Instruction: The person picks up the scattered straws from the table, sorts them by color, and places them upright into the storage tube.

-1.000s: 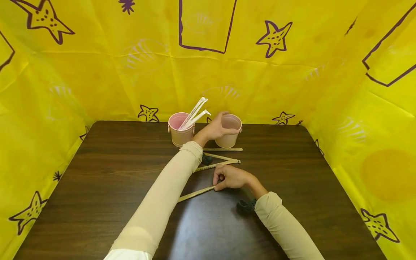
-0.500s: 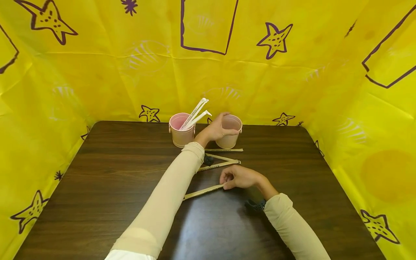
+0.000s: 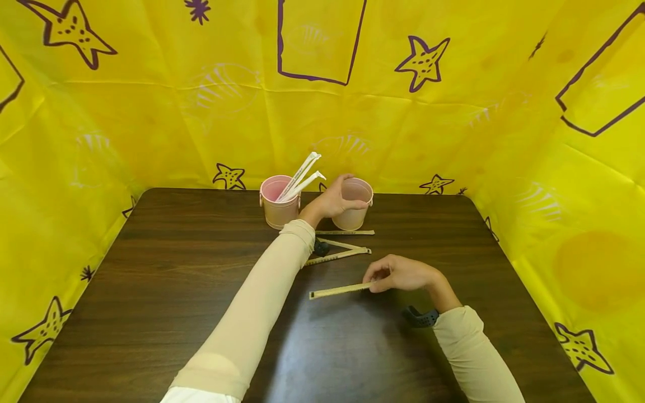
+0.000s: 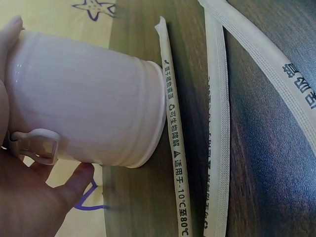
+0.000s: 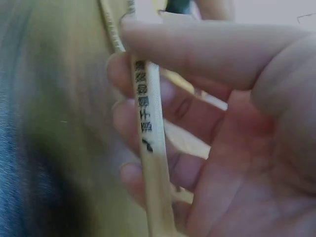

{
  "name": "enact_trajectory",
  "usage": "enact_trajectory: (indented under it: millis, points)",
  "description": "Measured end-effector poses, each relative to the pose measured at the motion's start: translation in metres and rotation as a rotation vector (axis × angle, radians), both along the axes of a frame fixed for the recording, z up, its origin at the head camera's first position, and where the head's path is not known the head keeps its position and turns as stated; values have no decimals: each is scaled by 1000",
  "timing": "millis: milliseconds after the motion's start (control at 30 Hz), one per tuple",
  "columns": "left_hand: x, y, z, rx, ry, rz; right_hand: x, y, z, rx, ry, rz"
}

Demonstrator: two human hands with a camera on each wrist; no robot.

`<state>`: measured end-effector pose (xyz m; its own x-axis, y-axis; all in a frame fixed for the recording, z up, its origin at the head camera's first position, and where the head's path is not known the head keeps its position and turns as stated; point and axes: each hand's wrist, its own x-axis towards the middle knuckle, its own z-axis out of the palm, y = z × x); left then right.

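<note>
My left hand (image 3: 330, 201) grips a pale pink bucket (image 3: 351, 219) at the back of the table, thumb and fingers spread round its upper wall. Its base stands on the tabletop, and the left wrist view shows a small handle loop (image 4: 42, 145) by the fingers. My right hand (image 3: 403, 273) pinches a tan paper-wrapped straw (image 3: 337, 291) near one end, low over the table. In the right wrist view, thumb and fingertips hold this straw (image 5: 155, 163), which carries printed characters. Several similar wrapped straws (image 3: 349, 232) lie in front of the bucket, partly hidden by my left arm.
A second pink bucket (image 3: 280, 215) stands to the left, with white-wrapped straws (image 3: 301, 178) leaning out of it. Yellow patterned sheeting (image 3: 307, 112) rises behind and beside the dark wooden table (image 3: 176, 268). My left sleeve (image 3: 252, 308) crosses the table.
My right hand has moved right, drawing the pinched straw out from behind the left arm, so its far end now shows. The left hand stays on the bucket.
</note>
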<state>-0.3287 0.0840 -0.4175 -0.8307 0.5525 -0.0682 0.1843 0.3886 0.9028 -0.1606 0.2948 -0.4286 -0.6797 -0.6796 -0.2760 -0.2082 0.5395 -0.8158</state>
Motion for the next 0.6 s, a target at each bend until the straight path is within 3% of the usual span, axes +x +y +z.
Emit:
enact_trajectory:
  millis: [233, 600]
  points:
    - [1, 2, -2, 6, 15, -5, 1, 6, 15, -149, 72, -145]
    - [-1, 1, 0, -10, 24, -1, -12, -5, 47, -381, 264, -495]
